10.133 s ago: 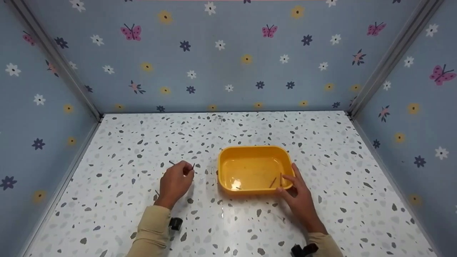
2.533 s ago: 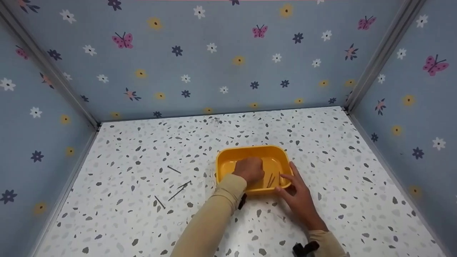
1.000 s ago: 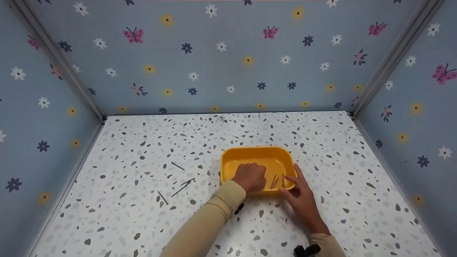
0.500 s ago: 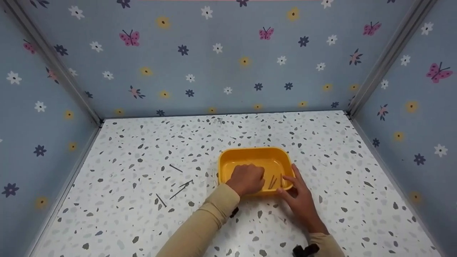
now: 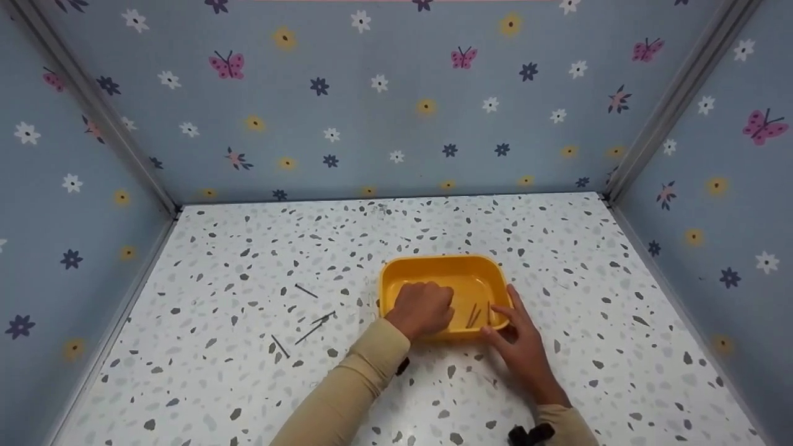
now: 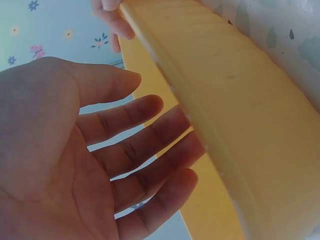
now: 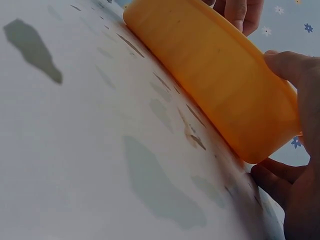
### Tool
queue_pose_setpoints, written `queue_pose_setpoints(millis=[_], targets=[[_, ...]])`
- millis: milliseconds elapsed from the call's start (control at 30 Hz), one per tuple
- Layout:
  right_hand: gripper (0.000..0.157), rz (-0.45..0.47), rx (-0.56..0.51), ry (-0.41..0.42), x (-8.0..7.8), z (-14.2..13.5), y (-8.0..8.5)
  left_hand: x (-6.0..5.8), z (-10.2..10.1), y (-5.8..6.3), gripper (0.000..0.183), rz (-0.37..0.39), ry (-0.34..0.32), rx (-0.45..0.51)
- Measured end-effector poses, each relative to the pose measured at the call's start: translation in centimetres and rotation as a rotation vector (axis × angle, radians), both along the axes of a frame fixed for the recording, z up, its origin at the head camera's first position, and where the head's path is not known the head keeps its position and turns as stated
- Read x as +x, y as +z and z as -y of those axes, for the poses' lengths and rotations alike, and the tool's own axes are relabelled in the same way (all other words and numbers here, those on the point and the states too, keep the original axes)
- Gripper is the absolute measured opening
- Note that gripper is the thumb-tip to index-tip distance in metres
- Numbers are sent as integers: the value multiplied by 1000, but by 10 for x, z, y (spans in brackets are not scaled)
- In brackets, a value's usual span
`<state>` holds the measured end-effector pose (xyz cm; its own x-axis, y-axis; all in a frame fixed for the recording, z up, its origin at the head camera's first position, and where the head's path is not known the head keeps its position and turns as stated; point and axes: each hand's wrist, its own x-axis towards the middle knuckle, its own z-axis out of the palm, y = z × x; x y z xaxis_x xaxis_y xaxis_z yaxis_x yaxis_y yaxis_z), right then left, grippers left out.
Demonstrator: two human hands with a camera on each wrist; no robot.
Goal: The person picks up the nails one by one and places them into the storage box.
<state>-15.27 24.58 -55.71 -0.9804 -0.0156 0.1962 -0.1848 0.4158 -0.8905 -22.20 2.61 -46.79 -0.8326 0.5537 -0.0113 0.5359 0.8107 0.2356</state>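
A yellow plastic tub (image 5: 443, 265) stands on the speckled table. Over its left part is my left hand (image 5: 422, 308); in the left wrist view that hand (image 6: 115, 145) has loosely bent, parted fingers with nothing between them, and its fingertips reach past the tub's rim (image 6: 175, 95). My right hand (image 5: 520, 341) grips the tub's right front corner, thumb at the rim in the right wrist view and fingers around the end wall. Inside the tub, a few thin dark nails (image 5: 474, 315) lie near the right end. Part of the tub's floor is hidden under my left hand.
Left of the tub, several more nails lie loose on the table: one nail (image 5: 306, 290) farther back, another nail (image 5: 280, 346) nearer, and crossed nails (image 5: 310, 332) between them. Flower-patterned panels (image 5: 396, 93) rise at the back and both sides.
Ten seconds ago my left hand was pinching a nail at the table's left; since then it has moved into the tub. Over the last second it shifted slightly left. My right hand keeps its grip.
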Motion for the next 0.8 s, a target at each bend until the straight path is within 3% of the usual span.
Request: queue_pose_setpoints(millis=[67,300,433,800], targets=[[48,3,-3,-3,-3,-3,-8,1,1,0,15,-6,-1,3],[39,-6,-54,7,6,8,18,4,5,5,16,29,-16,63],[38,-1,-28,6,8,11,28,4,9,10,18,58,-29,71],[39,10,-34,7,8,10,26,4,23,8,21,106,5,174]])
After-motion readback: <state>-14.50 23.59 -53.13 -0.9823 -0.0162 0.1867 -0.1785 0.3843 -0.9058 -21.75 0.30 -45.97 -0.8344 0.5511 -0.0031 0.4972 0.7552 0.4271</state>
